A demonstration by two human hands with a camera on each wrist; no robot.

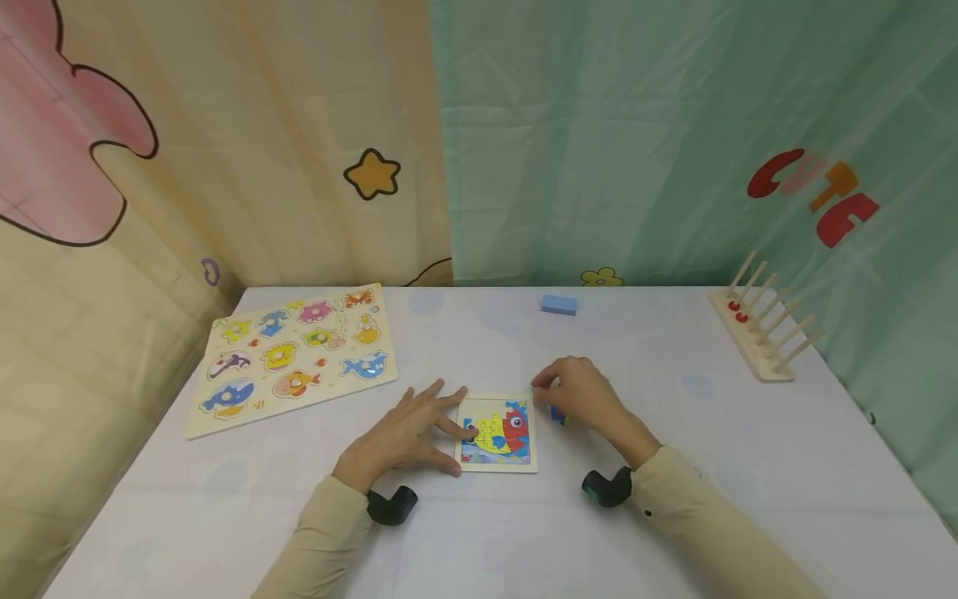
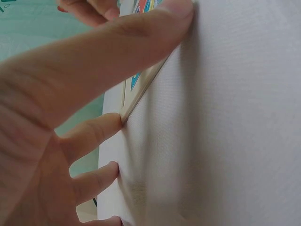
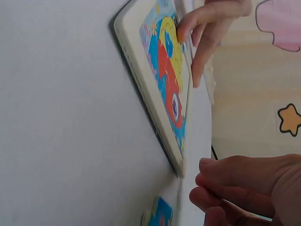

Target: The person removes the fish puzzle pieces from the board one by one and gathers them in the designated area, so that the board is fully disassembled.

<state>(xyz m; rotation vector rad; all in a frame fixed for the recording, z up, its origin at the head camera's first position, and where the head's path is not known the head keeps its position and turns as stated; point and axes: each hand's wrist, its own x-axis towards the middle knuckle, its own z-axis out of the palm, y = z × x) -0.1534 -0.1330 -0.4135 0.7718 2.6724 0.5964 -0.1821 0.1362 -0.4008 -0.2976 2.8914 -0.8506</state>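
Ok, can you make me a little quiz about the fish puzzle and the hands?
1. True or false: the left hand rests its fingers on the fish puzzle.
2. What lies on the table under the right hand: A a blue puzzle piece, B a spoon, C a red ball?
3. What colour is the block at the far edge?

Key: 1 true; 2 A; 3 blue.
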